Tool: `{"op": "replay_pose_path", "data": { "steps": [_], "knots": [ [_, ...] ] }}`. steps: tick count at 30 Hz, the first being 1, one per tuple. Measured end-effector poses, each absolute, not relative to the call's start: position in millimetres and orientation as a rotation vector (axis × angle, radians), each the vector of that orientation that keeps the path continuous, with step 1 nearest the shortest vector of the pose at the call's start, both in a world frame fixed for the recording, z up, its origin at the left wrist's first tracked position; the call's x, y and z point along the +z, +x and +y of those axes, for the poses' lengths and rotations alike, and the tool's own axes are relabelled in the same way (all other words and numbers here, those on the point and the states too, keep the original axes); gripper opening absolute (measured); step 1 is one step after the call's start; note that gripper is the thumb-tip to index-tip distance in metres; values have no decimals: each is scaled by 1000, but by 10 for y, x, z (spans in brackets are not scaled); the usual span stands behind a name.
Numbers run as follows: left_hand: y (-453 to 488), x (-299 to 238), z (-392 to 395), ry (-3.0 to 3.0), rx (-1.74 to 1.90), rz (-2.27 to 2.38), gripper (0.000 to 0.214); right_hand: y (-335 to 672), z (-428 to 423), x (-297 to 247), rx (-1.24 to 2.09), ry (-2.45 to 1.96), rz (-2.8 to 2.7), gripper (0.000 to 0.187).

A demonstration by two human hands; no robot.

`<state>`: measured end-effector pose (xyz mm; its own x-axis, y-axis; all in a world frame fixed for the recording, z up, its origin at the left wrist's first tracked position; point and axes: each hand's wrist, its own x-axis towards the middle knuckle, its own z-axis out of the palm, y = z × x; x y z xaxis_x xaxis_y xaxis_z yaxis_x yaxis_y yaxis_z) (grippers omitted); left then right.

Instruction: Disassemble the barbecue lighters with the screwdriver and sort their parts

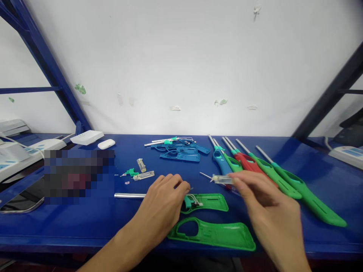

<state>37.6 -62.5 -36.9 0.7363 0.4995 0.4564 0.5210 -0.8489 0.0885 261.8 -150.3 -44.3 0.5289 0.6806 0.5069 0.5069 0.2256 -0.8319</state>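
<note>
My right hand point(269, 206) pinches a clear plastic fuel tank point(222, 179) between thumb and fingers, above the table. My left hand point(167, 198) is closed over the front of an opened green lighter half-shell point(215, 202), with the fingertips hidden behind the hand. A metal tube point(129, 195) sticks out left of that hand, and a teal trigger part and thin wires lie in the shell. Closer to me rests the matching green half-shell point(227, 235), inner side up. A screwdriver point(205, 175) lies partly behind the fuel tank.
Several assembled lighters point(261, 170) lie at the right. Blue half-shells point(181, 154) with metal tubes are at the back. Two clear tanks point(143, 175) and a small teal part point(131, 172) lie left of centre. Farther left are a white earbud case point(106, 144) and a phone point(24, 196).
</note>
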Motion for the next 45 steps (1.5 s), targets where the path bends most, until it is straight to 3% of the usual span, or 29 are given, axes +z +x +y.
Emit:
{"op": "replay_pose_path", "data": {
  "steps": [6,14,20,27,36,39,45],
  "knots": [
    [292,-389,-528,-2859,-854,-851,24,2767,-1492,-412,208,-1420,-1027,22],
    [312,-216,-842,-2814,-1290,-799,15,2627,-1544,-375,196,-1381,-1073,17],
    [300,-304,-1155,-3000,-771,-551,13,2652,-1555,-390,241,-1390,-1026,21],
    [661,-531,-1087,-2890,-783,-623,21,2711,-1547,-401,221,-1385,-952,25],
    [640,-178,-1005,-3008,-1458,-912,15,2474,-1747,-233,267,-1257,-1079,12],
    [574,-62,-994,-3153,-1516,-1019,15,2377,-1766,-208,377,-1206,-1145,8],
    [541,36,-1017,-3362,-1485,-938,22,2308,-1818,-239,698,-1317,-1380,19]
  ]
}}
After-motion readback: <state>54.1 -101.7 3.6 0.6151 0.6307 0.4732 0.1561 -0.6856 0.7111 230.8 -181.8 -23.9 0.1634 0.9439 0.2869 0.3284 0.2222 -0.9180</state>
